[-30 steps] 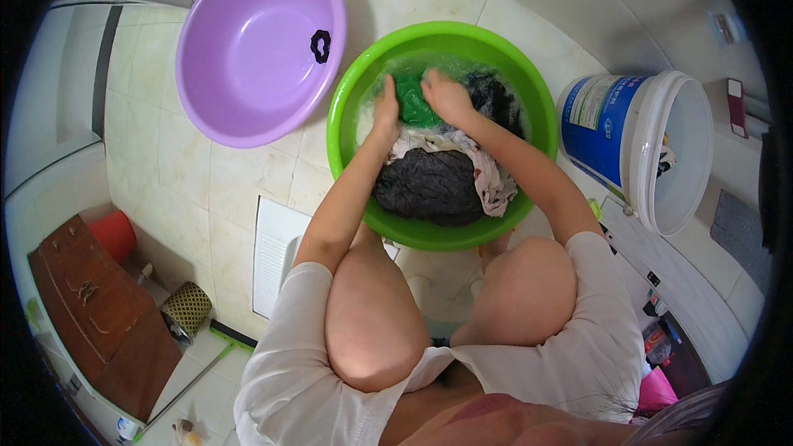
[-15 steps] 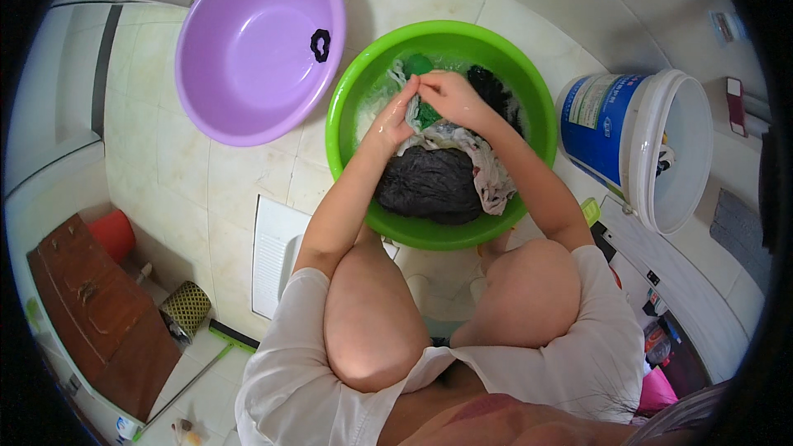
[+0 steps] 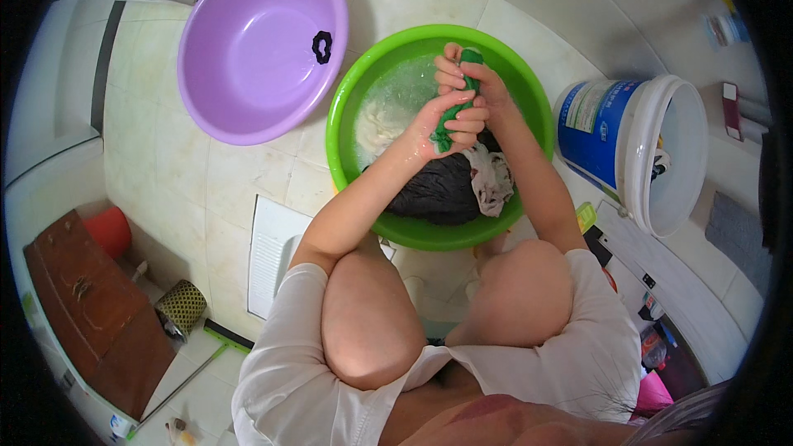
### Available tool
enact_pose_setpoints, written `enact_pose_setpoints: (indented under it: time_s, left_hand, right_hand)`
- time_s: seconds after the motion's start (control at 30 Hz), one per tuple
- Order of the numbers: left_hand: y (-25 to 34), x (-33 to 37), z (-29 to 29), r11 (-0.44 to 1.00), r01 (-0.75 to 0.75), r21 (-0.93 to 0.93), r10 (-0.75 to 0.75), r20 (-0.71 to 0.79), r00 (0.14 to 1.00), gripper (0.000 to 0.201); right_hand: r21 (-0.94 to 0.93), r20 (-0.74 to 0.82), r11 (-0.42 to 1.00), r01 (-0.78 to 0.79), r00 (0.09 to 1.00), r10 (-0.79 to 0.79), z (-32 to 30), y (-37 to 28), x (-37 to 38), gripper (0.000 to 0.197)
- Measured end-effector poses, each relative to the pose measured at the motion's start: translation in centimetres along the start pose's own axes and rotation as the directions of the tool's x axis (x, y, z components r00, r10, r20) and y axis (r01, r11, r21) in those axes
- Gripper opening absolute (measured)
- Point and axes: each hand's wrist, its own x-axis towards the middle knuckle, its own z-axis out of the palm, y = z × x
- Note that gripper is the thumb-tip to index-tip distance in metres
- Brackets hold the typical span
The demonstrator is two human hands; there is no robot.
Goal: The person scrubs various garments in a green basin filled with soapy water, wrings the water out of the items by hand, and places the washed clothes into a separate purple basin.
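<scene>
A bunched, wet green cloth (image 3: pixel 443 140) is stretched between my two closed hands above the green basin (image 3: pixel 337 128). My left hand (image 3: pixel 436 118) grips its nearer end, and my right hand (image 3: pixel 492 92) wraps around the farther end. Dark fabric (image 3: pixel 438 190) lies heaped in the near part of the basin, touching a pale, patterned cloth (image 3: pixel 492 182) on its right. Whitish cloth (image 3: pixel 380 128) sits in foamy water at the left. Part of the dark fabric is hidden under my hands and forearms.
A purple basin (image 3: pixel 248 58) with a black hair tie (image 3: pixel 322 47) in it stands at the far left. To the right a blue-and-white bucket (image 3: pixel 607 128) lies on its side. A squat toilet pan (image 3: pixel 268 260), a squeegee (image 3: pixel 227 335) and a brown box (image 3: pixel 91 297) are at the left.
The green cloth has come up out of the water, gripped in both hands. My hands have moved right. The whitish cloth at the left is now more exposed.
</scene>
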Motion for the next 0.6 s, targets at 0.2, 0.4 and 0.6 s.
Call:
enact_pose_setpoints:
  time_s: [0.2,0.4,0.6]
  left_hand:
    - [-0.6,-0.6,0.0,0.779,0.209,0.591,0.120,-0.467,0.876,0.028]
    - [-1.9,0.8,-2.2,0.290,0.215,0.932,0.594,-0.352,0.723,0.012]
    - [-1.7,1.7,-6.1,-0.379,0.166,0.910,0.774,0.214,0.596,0.011]
  right_hand:
    - [-0.599,-0.409,0.732,-0.325,0.910,0.070,4.1,0.0,-0.7,0.011]
    - [-0.729,-0.449,0.593,-0.341,0.893,-0.039,4.5,0.9,-0.7,0.013]
    - [-0.872,-0.484,0.307,-0.382,0.769,-0.417,2.8,2.8,-0.9,0.021]
